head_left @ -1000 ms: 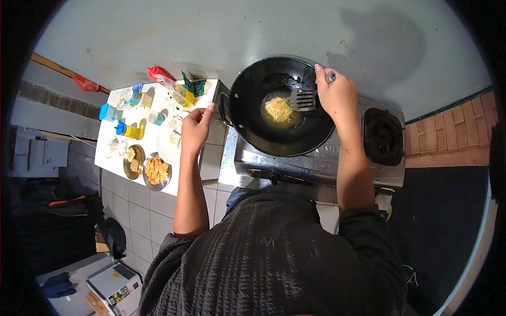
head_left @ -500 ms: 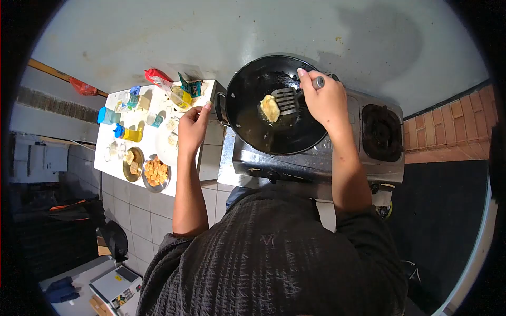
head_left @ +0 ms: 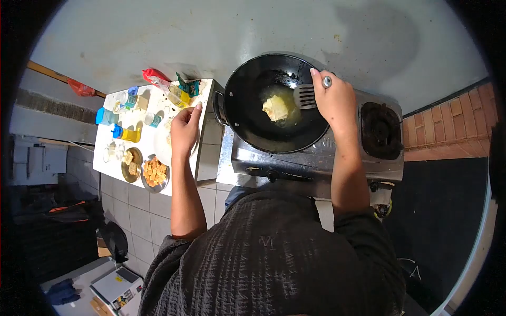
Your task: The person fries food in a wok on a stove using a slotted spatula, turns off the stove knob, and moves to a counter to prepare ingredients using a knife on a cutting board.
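Note:
A slotted spatula (head_left: 304, 97) is gripped in my right hand (head_left: 335, 101), its grey handle end poking up beside the thumb. The spatula's head hangs over the right side of a black wok (head_left: 253, 134). A pale yellow, battered-looking piece of food (head_left: 275, 108) lies in oil in the wok, a little left of the spatula and apart from it. My left hand (head_left: 185, 130) is closed, with curled fingers and the thumb along them, above the right edge of a white plate (head_left: 162, 149). Whatever it holds, if anything, is hidden.
The wok sits on a steel gas stove (head_left: 311, 166); a bare burner (head_left: 380, 130) is to its right. On the white table (head_left: 112, 167) are a plate of orange cubes (head_left: 155, 173), a plate of pale pieces (head_left: 132, 164), a yellow-oil bottle (head_left: 126, 134), jars and packets.
The spatula has moved right, away from the food piece, which shows a different side and sits slightly further right. My left hand has shifted a little left.

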`<move>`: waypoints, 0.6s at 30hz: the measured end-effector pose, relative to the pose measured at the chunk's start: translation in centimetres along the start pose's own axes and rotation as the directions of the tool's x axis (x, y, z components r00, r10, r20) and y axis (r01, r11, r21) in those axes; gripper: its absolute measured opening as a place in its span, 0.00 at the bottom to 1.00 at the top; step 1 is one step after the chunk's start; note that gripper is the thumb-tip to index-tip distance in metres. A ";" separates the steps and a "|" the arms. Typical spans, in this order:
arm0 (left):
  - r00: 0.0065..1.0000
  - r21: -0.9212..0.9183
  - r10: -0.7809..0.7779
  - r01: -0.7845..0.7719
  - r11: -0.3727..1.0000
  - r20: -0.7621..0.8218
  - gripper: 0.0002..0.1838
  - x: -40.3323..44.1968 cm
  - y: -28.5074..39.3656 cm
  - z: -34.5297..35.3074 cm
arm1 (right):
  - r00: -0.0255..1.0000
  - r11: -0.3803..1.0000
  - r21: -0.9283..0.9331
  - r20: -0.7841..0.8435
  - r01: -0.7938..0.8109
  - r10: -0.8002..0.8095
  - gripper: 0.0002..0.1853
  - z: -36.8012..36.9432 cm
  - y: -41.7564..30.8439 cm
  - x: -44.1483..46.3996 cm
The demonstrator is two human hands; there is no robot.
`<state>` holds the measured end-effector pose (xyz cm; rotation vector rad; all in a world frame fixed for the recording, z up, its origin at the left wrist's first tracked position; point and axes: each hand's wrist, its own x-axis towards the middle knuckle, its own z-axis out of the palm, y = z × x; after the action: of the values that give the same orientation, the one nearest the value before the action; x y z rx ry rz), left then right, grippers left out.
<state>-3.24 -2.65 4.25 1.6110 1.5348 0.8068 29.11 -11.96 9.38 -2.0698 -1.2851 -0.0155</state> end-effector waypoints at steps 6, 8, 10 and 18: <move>1.000 -0.024 0.002 -0.002 1.000 -0.001 0.27 -0.3 -0.2 0.4 | 1.000 1.000 -0.016 0.008 -0.010 0.010 0.22 0.1 0.3 -0.3; 1.000 -0.030 0.005 -0.005 1.000 0.002 0.26 -0.1 -0.7 0.6 | 0.999 0.991 0.133 -0.039 0.001 0.004 0.22 -0.1 -0.2 -0.4; 1.000 -0.036 0.009 -0.009 0.999 0.004 0.25 0.1 -1.1 0.8 | 0.999 0.988 0.154 -0.042 -0.009 0.016 0.22 -0.4 -0.7 -0.5; 1.000 -0.052 0.026 -0.027 0.998 -0.017 0.22 0.2 -0.9 1.2 | 0.999 0.999 -0.024 -0.024 -0.032 0.032 0.21 0.3 0.1 -0.4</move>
<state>-2.68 -2.59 2.88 1.5930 1.4947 0.8698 28.91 -12.12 8.96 -2.1043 -1.2431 -0.0407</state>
